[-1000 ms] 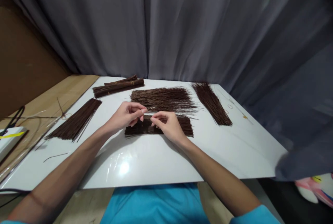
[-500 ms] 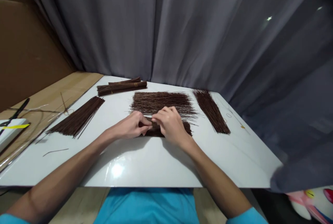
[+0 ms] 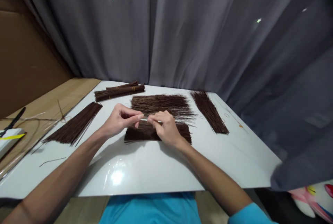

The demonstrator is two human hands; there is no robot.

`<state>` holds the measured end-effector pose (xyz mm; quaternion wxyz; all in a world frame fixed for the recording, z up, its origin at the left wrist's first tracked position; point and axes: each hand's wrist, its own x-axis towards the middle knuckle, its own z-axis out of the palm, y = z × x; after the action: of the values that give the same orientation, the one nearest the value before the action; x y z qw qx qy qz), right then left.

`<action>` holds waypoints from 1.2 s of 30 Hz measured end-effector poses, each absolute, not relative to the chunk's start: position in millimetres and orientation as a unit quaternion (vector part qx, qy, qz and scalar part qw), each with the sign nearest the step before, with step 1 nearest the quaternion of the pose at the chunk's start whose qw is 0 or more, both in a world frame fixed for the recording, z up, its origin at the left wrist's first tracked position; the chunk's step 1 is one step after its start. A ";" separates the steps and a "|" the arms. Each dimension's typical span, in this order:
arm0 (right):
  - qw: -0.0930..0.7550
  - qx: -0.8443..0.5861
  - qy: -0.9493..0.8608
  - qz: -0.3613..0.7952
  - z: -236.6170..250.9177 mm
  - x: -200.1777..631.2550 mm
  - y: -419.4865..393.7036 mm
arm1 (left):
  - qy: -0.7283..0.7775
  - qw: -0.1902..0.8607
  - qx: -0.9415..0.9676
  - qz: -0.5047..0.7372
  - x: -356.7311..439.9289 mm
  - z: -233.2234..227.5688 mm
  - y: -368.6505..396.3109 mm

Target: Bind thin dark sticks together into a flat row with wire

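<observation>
My left hand [image 3: 120, 119] and my right hand [image 3: 163, 127] meet a little above a flat pile of dark brown sticks [image 3: 182, 133] on the white table [image 3: 145, 168]. Between their pinched fingertips runs a thin pale strip [image 3: 144, 119], held at both ends. The middle of the pile is hidden under my right hand.
More stick piles lie around: a loose heap [image 3: 161, 103] behind, a slanted pile [image 3: 209, 111] at the right, another [image 3: 75, 122] at the left, and tied bundles [image 3: 118, 91] at the back left. A single stick [image 3: 52, 161] lies near the left. Grey curtain [image 3: 182, 33] closes the back.
Half a second ago both hands pressed down on the stick pile; they have now lifted slightly and again hold the thin strip between their fingertips.
</observation>
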<state>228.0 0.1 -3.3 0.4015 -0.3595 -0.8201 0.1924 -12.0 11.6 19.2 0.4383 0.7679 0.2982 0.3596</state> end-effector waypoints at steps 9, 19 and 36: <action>0.261 -0.372 -0.882 -0.125 25.0 234.0 -21.9 | 0.299 0.150 0.883 0.330 -3.5 8.1 10.4; 0.297 -0.347 -0.854 0.248 43.5 247.7 15.6 | 0.266 0.313 0.830 0.377 -5.2 29.4 -3.1; 0.235 -0.394 -0.864 0.208 63.0 256.7 1.6 | 0.221 0.136 0.907 0.331 3.6 11.7 -6.3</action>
<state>256.7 1.6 63.0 0.2345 -0.3939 -0.8641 0.2079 3.6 -6.3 11.7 0.1360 0.9072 0.2209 0.3311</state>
